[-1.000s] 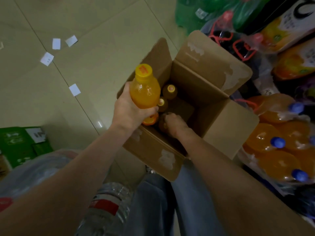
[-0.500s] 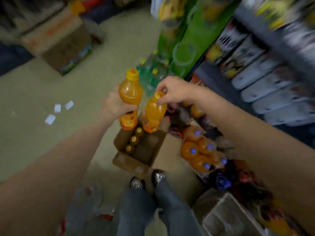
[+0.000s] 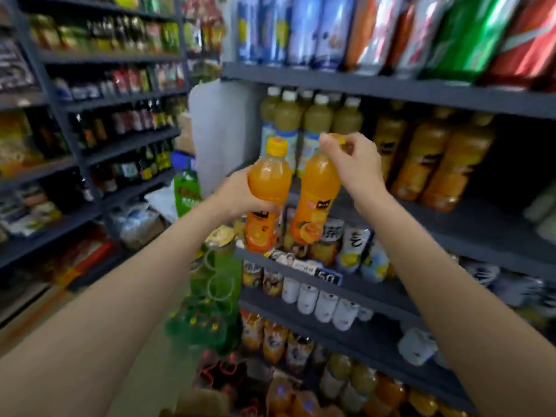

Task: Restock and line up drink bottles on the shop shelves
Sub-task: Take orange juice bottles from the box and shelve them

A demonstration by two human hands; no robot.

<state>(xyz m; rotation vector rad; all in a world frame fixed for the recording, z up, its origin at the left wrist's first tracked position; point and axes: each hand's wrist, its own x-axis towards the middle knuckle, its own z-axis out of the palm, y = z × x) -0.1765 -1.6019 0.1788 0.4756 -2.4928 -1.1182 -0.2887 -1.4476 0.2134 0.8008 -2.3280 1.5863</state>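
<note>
Before grey shelves, left hand grips one orange bottle; right hand pinches another's cap; labels unreadable.

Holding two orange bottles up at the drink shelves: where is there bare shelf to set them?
Bare board lies on the middle shelf, right of the large orange bottles. Crowded: the white-capped green bottles left of those, and the shelf below packed with small bottles.
</note>
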